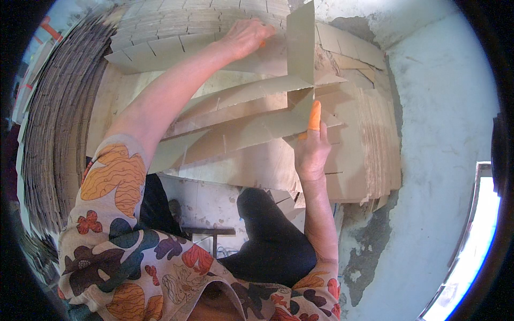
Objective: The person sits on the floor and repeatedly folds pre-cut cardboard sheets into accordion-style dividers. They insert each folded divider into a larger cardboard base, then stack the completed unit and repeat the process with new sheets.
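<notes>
My right hand (312, 152) pinches an upright cardboard strip (301, 45), its index finger stretched along the edge and wearing an orange finger cover. That strip stands crosswise to two long cardboard strips (235, 135), which rest on edge on the pale wooden work surface (251, 167). Farther off, my left hand (247, 38) has its fingers curled at the top edge of a slotted cardboard strip (160, 51) by the far stack; its fingertips are partly hidden. An orange cover shows on one of its fingers too.
Tall stacks of cardboard strips (59, 117) line the left side. More slotted strips (203, 21) lie at the back, and another stack (375, 144) stands at the right against a peeling wall (439, 107). Below the surface are my dark-trousered knees (276, 235) and a metal bar (211, 231).
</notes>
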`<state>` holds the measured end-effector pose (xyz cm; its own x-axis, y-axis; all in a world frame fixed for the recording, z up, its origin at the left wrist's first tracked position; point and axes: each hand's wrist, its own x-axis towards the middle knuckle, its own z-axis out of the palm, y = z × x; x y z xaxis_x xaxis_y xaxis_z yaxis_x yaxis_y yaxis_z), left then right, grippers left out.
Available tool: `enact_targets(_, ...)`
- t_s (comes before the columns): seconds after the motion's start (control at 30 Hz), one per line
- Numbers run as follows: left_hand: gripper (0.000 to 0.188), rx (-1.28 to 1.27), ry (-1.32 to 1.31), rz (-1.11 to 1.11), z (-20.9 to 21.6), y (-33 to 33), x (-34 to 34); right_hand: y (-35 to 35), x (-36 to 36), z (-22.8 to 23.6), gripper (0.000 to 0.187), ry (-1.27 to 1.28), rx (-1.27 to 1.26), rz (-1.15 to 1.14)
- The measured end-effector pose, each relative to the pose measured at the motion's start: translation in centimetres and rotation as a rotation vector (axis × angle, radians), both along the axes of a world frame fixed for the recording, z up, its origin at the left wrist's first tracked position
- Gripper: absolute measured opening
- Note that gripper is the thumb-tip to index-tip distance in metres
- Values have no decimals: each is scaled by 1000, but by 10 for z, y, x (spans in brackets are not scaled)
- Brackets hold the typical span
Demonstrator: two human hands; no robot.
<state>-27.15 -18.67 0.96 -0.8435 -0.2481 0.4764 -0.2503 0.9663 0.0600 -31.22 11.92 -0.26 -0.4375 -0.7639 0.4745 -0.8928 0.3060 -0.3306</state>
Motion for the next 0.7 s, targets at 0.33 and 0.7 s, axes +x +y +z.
enact_targets(0.33,8,15,162,-91,13,10,8,2,5,11,78,-120,99,-39)
enact_targets(0.7,14,142,90,-138,20,23,12,7,4,28,73,-84,188,-103)
